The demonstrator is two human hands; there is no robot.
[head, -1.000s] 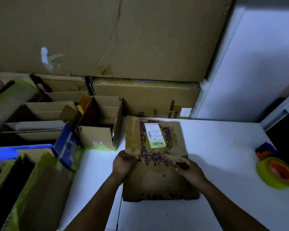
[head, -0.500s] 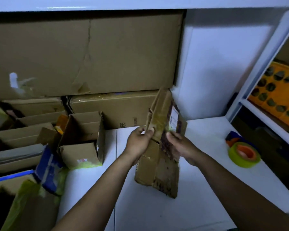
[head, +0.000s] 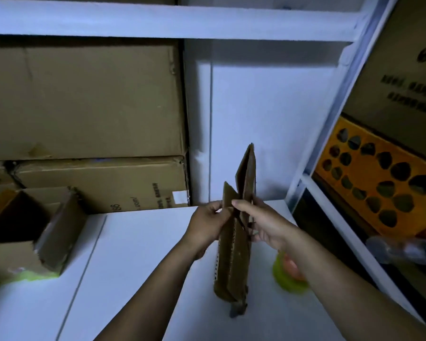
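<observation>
Flattened cardboard box (head: 234,254) is held upright & edge-on, just right of ctr, over the white table (head: 138,254). Can't tell if its bottom end touches the top.

Left hand (head: 207,223) grips it from 9 o'clock, fingers curled onto the near flap edge. Right hand (head: 263,222) grips from 3 o'clock w/ thumb laid across the front. Its other fingers wrap behind, mostly hidden. Both hold at approx. mid-height.

The box is brown & worn, folded flat, w/ two pointed flaps sticking up toward 12, one taller than the other. A row of small pale dots runs down its left edge & a dark scrap hangs at the bottom end. Its broad faces can't be seen from this angle.

- **4 o'clock of the box:** green tape roll (head: 284,279) w/ orange core, on the table, half covered by the right forearm.
- **9 o'clock:** open carton (head: 57,232), cut off by the frame edge.
- **10–11 o'clock:** big cartons (head: 84,102) stacked behind.
- **2–3 o'clock:** orange crate (head: 379,183) w/ dark oval holes, on a side shelf.
- **Below the crate:** clear bottle (head: 401,249), too blurred to read.
</observation>
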